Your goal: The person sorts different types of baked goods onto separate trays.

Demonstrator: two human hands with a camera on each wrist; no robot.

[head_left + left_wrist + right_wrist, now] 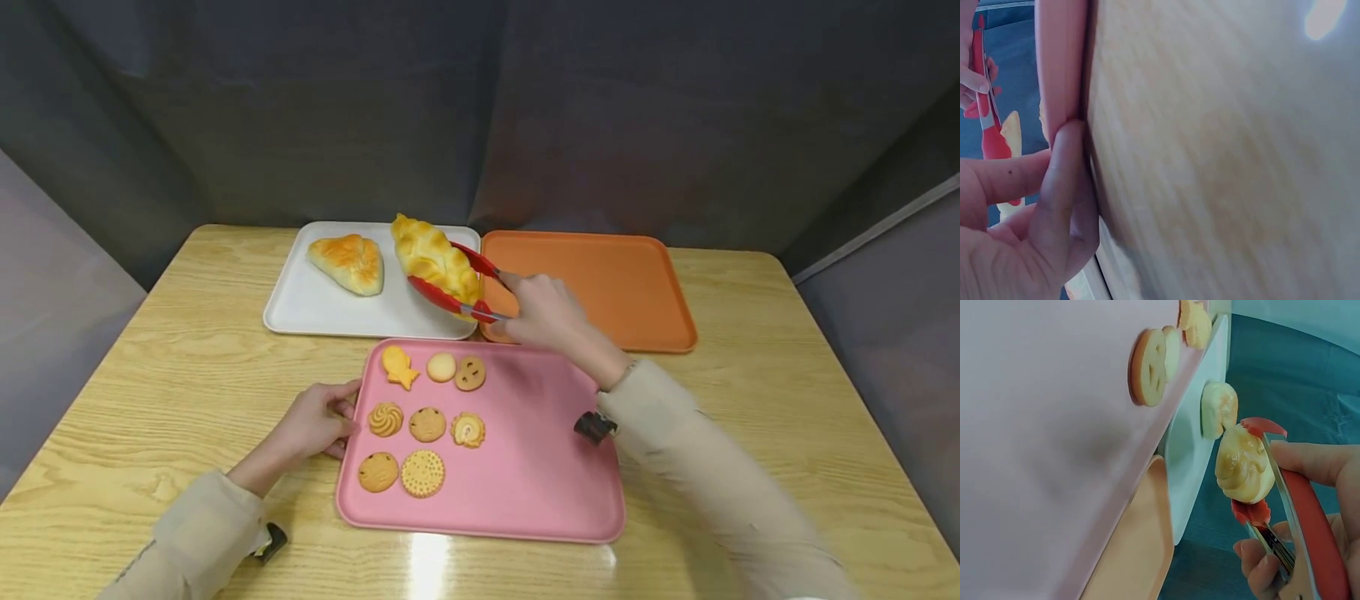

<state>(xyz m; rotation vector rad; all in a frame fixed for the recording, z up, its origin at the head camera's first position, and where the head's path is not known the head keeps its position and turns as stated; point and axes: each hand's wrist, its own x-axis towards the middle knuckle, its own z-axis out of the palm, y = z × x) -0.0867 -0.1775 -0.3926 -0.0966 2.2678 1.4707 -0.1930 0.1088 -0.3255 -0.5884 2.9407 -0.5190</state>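
Observation:
My right hand [551, 312] grips red-tipped tongs [433, 295]. Their two red ends clasp a golden braided bread loaf [431, 250], held above the right part of the white tray [288, 312]. The right wrist view shows the loaf [1241, 465] pinched between the tong heads, off the tray surface. At the near tray, my left hand [318, 421] holds the left rim of the pink tray [540, 492]. Thumb and fingers pinch that rim in the left wrist view. A triangular browned pastry [351, 262] lies on the white tray's left half.
Several cookies, among them a round dotted biscuit [423, 473] and a fish-shaped one [399, 367], sit in rows on the pink tray's left half. An orange tray [600, 283] stands right of the white one. A dark curtain [337, 108] hangs behind the wooden table [172, 375].

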